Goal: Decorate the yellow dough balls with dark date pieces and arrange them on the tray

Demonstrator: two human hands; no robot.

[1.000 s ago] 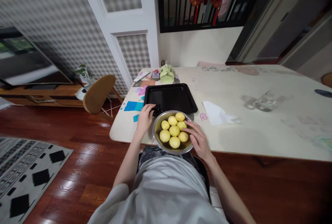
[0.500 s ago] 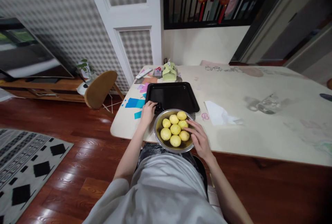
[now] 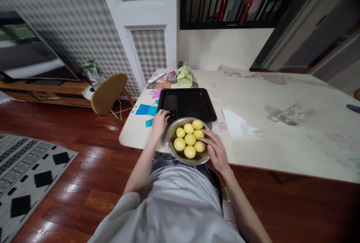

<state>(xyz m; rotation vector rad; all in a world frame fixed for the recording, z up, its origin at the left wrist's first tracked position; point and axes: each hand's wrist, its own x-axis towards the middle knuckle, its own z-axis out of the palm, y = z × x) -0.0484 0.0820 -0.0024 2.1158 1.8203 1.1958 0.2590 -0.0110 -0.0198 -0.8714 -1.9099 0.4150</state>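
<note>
A metal bowl (image 3: pixel 171 152) of several yellow lemons (image 3: pixel 190 139) sits at the table's near edge, close against my body. My right hand (image 3: pixel 216 148) lies over the bowl's right rim, fingers stretched out and apart, their tips at the lemons on that side. Just left of the bowl, my left hand (image 3: pixel 160 123) has its fingers closed at a small black object (image 3: pixel 171 114), whose kind I cannot make out. That object is at the near left corner of a black rectangular tray (image 3: pixel 187 102), which lies flat behind the bowl.
On the white table (image 3: pixel 253 153), a folded white paper (image 3: pixel 236 123) and a clear glass vessel (image 3: pixel 291 114) lie to the right. A green box (image 3: pixel 185 77) and a white remote (image 3: pixel 156 77) are at the back. A wooden chair (image 3: pixel 109 95) stands left.
The camera view has shifted slightly. Both hands, the bowl, the lemons and the tray keep their places relative to one another.
</note>
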